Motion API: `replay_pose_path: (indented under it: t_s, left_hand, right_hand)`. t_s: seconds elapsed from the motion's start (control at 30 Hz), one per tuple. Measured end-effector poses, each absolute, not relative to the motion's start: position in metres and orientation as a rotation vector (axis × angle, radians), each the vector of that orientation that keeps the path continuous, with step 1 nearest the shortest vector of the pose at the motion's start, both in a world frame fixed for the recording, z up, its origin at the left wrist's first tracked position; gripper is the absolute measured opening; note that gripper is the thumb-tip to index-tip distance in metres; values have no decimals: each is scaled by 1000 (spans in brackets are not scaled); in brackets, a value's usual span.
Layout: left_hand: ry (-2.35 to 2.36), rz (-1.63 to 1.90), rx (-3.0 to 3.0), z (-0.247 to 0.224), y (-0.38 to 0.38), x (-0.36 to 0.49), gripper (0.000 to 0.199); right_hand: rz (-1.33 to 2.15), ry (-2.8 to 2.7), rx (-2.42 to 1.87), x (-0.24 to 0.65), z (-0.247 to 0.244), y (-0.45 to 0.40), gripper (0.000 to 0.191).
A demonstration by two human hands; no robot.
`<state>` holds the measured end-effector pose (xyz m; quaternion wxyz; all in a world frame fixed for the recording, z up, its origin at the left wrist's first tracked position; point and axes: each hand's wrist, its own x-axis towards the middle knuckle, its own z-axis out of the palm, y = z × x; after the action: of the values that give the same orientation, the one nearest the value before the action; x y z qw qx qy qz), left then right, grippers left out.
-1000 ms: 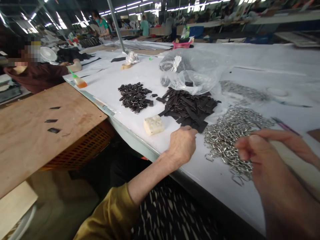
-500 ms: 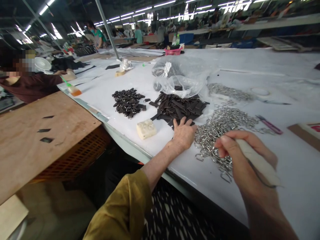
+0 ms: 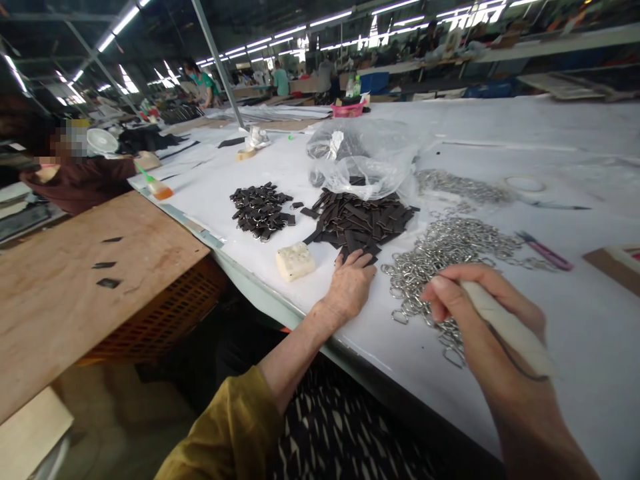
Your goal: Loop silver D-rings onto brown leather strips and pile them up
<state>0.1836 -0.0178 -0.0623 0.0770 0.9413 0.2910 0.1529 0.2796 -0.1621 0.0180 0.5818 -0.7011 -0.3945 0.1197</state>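
My left hand (image 3: 349, 285) lies at the near edge of a heap of dark strips (image 3: 363, 217), its fingers bent over the closest ones. Whether it grips one is hidden. My right hand (image 3: 480, 313) is closed around a pale, thick-handled tool (image 3: 505, 327), held above the near right part of a pile of metal rings (image 3: 435, 260). The tool's tip is not visible. Left of the strips is a smaller heap of dark pieces with rings (image 3: 263, 212). A whitish block (image 3: 295, 261) rests between that heap and the table's near edge.
A clear plastic bag (image 3: 365, 160) lies behind the strips. Pink-handled snips (image 3: 550, 253) are right of the rings. A glue bottle (image 3: 156, 185) stands near the left table edge. Beside a wooden board (image 3: 100, 280), a person in a brown top (image 3: 85, 181) works.
My left hand has drawn back slightly toward me and left, along the near edge of the strips. My right hand still holds the tool over the rings. The view has shifted a little.
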Motion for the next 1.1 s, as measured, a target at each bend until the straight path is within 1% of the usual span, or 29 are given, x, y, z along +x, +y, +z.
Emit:
replay_pose_path:
  t_s: [0.37, 0.57, 0.67, 0.77, 0.83, 0.93, 1.0, 1.1]
  left_hand:
    - [804, 475, 2824, -59, -64, 141, 29]
    - [806, 583, 2752, -57, -75, 135, 37]
    - [904, 722, 2666, -54, -73, 133, 32]
    - [1007, 789, 2557, -49, -67, 133, 28]
    - [994, 714, 2565, -46, -63, 138, 28]
    - [926, 487, 2699, -38, -58, 153, 24]
    - [915, 326, 2780, -32, -56, 164, 21]
    - [943, 164, 2793, -24, -52, 178, 21]
  right_hand:
    - [302, -1023, -1648, 277, 18, -168, 10]
    - [346, -1153, -1690, 277, 22, -168, 16]
    - [337, -1238, -1713, 281, 17, -169, 19]
    - [348, -1286, -1786, 286, 7, -172, 18]
    - [359, -1338, -1856, 289, -2, -174, 17]
    - [312, -1534, -1972, 289, -14, -173, 14]
    - [211, -1779, -2017, 287, -20, -171, 9]
    - [18, -2066, -2062, 282, -25, -167, 13]
